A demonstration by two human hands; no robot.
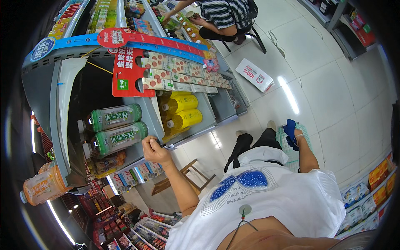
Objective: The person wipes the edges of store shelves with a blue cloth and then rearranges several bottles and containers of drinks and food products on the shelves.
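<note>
My left hand [155, 150] is curled into a fist at the front edge of a grey metal shelf [153, 111], and nothing shows in it. Just beyond the knuckles lie two large green-labelled drink bottles [120, 137], their bases facing me. Yellow-capped-off view aside, several yellow-labelled bottles [187, 118] fill the neighbouring shelf section. In my right hand [299, 137] a dark blue cloth [290, 131] is bunched. That hand hangs above a pale green wire basket [292, 161] beside my legs.
A person in a striped top [223, 14] sits on a chair at the shelves ahead. A white printed carton [254, 75] lies on the tiled floor. Beside the shelf stands a wooden stool [187, 178]. Large orange bottles [43, 184] stick out at the shelf's far left.
</note>
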